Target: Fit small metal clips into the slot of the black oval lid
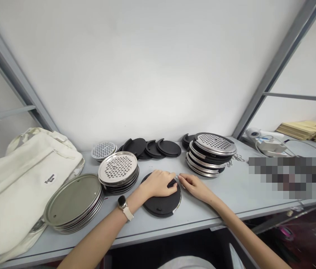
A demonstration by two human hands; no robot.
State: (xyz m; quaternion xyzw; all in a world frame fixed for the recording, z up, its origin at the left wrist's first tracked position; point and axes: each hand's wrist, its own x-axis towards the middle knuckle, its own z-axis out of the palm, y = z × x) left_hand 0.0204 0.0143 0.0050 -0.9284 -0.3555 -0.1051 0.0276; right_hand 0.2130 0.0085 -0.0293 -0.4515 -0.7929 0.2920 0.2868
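Observation:
A round black disc [158,205] with a raised rim lies on the grey table in front of me. My left hand [160,184] lies over its upper part, fingers bent at the right edge and thumb lower on the disc. Close to that edge, my right hand [194,187] is closed in a pinch on a small thin metal wire piece [177,177], whose full shape is hidden by the fingers. Left of the disc stands a stack of silver grater plates [118,169]. A taller stack of black discs and silver grater plates [215,144] stands to the right.
Black discs [169,148] lie along the wall, beside a smaller grater plate [103,150]. Olive-coloured round trays [75,200] are stacked front left, next to a cream bag [26,179]. Metal hooks [238,158], a white device [266,134] and wooden boards [300,130] are at right.

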